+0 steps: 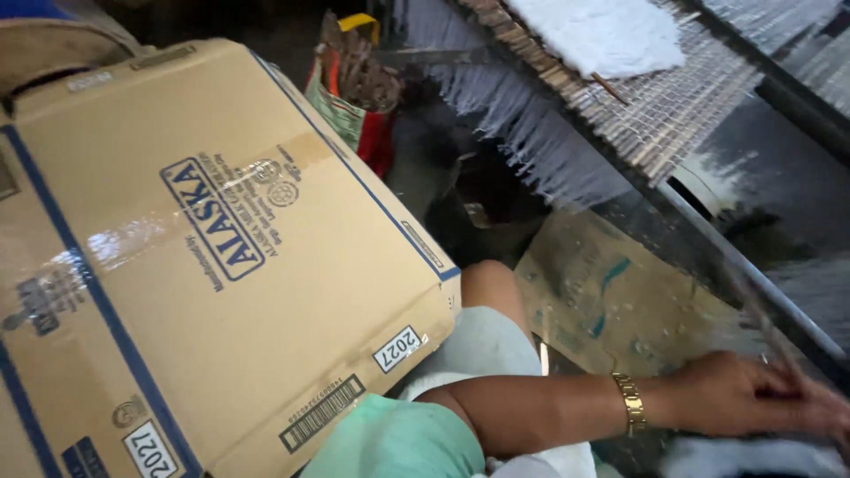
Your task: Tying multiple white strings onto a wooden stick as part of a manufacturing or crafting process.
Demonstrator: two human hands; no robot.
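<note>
1 hand [753, 394] visible, at 4 o'clock in frame, gold bracelet [630, 403] on the wrist. Which side it belongs to: reads as the right, not certain. It lies palm down, fingers stretched flat toward a metal rod [753, 283] running along the frame edge, over something white [753, 456] at 5 o'clock. Grip state: cannot tell, fingertips blurred, nothing clearly clamped. Other hand not in view. Large cardboard box [204, 257] sits at 9 o'clock, taped shut. Woven mat [655, 106] with white fringe hangs at 1 o'clock. Judgement: keep the palm flat and pressure even, slide along the rod, avoid snagging fringe.
</note>
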